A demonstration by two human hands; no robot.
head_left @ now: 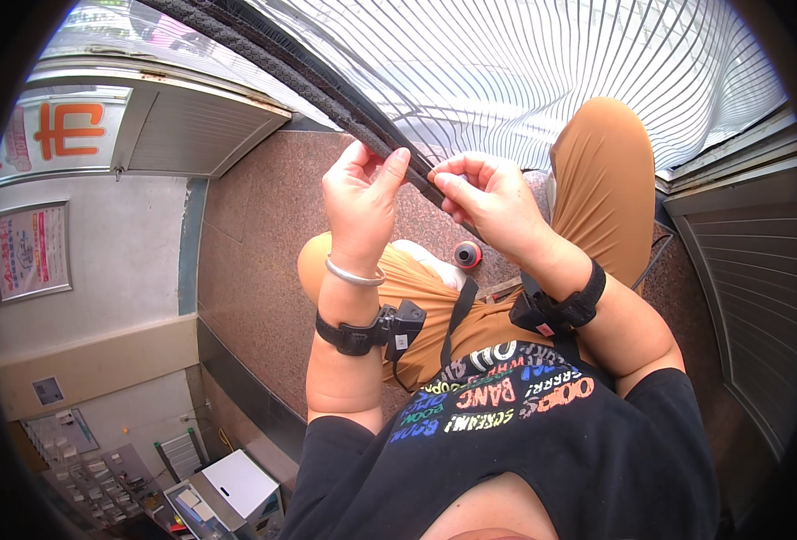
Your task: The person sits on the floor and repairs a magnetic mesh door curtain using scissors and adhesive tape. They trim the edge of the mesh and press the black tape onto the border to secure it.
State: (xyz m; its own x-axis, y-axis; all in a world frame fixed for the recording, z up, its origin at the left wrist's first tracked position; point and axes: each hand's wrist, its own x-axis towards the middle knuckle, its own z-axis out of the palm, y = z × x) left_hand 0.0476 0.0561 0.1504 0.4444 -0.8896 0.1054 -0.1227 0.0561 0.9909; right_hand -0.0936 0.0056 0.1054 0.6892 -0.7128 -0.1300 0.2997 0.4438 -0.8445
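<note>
1. Reddish-brown speckled floor (pixel 246 225), its left edge meeting a pale wall (pixel 120 243).
2. Small red-and-black round object (pixel 467 255) on the floor, well in from that left edge.
3. Framed poster (pixel 31 252) near the wall's outer edge.
4. Glass pane (pixel 31 135) with orange lettering, above the wall's upper edge.
5. Grey ribbed panel (pixel 192 129) just beside the pane, over the floor's far left corner.
6. Grey slatted door (pixel 758 261) along the floor's right side.
7. White-topped cabinet (pixel 241 481) beyond the near left floor edge.

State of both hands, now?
Left hand: fingers curled at the black strip; grip can't be told.
Right hand: closed, thumb and fingertips pinching the strip's edge.
</note>
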